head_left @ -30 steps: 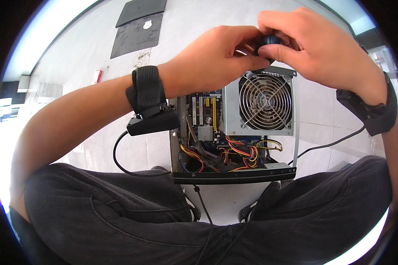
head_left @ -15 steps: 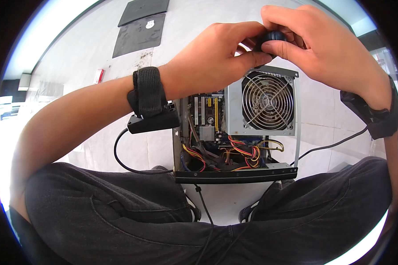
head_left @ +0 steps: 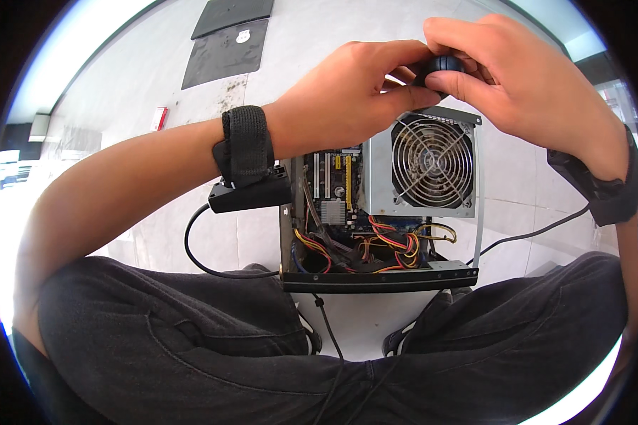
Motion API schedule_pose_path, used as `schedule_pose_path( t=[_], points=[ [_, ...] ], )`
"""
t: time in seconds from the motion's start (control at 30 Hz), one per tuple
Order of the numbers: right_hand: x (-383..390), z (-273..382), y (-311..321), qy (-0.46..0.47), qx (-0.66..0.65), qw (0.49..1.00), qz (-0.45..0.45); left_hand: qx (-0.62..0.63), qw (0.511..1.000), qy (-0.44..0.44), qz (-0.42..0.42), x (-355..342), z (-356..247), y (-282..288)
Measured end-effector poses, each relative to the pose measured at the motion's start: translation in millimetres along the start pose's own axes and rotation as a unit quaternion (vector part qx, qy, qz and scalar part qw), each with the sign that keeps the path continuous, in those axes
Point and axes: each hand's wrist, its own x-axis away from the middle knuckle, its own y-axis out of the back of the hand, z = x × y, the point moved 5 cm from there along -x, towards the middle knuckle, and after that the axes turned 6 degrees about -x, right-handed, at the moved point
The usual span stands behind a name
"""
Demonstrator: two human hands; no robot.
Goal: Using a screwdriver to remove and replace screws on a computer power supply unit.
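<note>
My left hand [head_left: 372, 85] and my right hand [head_left: 500, 78] meet above the top edge of an open computer case [head_left: 379, 280], both closed on a dark rounded tool handle [head_left: 445, 65] whose lower part is hidden by my fingers. Just below them is the silver power supply [head_left: 379, 170] with its round wire fan grille [head_left: 432, 159]. To its left shows the circuit board [head_left: 337, 184] with slots and a heatsink, and red, yellow and black cable bundles [head_left: 397, 248] lie in the lower part of the case. A black strapped device sits on each wrist.
Two dark flat panels [head_left: 223, 53] lie on the tiled floor [head_left: 517, 184] at the back left, with a small red-and-white item [head_left: 159, 118] nearer. Black cables [head_left: 532, 235] run from both wrist devices. My legs [head_left: 156, 312] flank the case at the front.
Both hands and the handle have shifted slightly right; they rose a little half a second ago and are now a touch lower. The grip looks the same.
</note>
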Motion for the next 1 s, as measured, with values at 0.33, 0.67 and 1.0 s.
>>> schedule_pose_path(
  t=[0.33,0.67,1.0],
  points=[
    [-9.9,13.3,1.6,-0.015,-0.006,1.000,0.000,-0.002,0.999,-0.025,-0.033,-1.6,3.9,-0.2],
    [-18.1,32.0,9.2,-0.127,0.055,0.978,0.154,0.005,0.994,-0.057,-0.090,-0.8,7.1,-0.7],
    [-18.7,3.5,6.1,-0.024,-0.026,0.996,0.083,-0.015,0.991,-0.030,-0.128,-3.5,17.6,0.8]
  ],
)
